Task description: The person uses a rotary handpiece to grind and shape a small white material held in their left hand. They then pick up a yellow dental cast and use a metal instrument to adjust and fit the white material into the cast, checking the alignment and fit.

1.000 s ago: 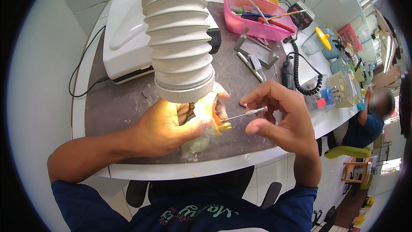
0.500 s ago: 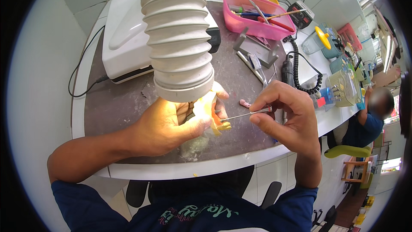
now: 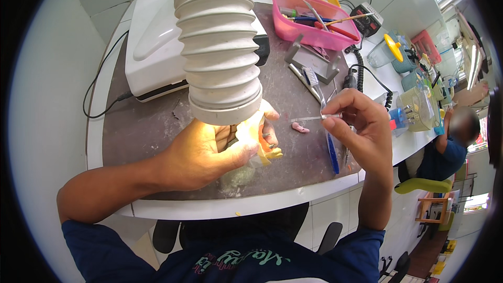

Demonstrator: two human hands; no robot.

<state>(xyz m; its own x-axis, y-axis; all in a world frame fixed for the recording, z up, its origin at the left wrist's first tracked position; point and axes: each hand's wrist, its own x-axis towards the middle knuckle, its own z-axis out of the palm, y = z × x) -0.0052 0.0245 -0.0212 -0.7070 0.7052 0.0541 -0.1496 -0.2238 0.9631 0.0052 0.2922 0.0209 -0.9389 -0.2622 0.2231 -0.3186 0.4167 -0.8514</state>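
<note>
Under the mouth of a ribbed white hose (image 3: 222, 89), my left hand (image 3: 196, 154) is closed around a yellowish dental model (image 3: 270, 154) with an orange-pink inner face. Bright light falls on the fingers and the model, and part of it is hidden behind them. To the right, my right hand (image 3: 361, 131) pinches a thin metal hand tool (image 3: 305, 119) by its handle. The tool's slim shaft points left, apart from the model. Just below that shaft, a small pink lump (image 3: 300, 127) lies on the grey mat. A toothbrush with a blue handle (image 3: 332, 154) lies beneath my right hand.
A white machine (image 3: 157, 47) stands at the back left. Behind the mat's right part is a pink tub (image 3: 309, 26) of tools, with a grey stand (image 3: 317, 60) before it. Jars and baskets (image 3: 422, 110) line the right side, where another person (image 3: 445, 141) sits.
My right hand has drawn the metal tool away from the dental model, up and to the right. The blue toothbrush handle now shows. My left hand has stayed in place.
</note>
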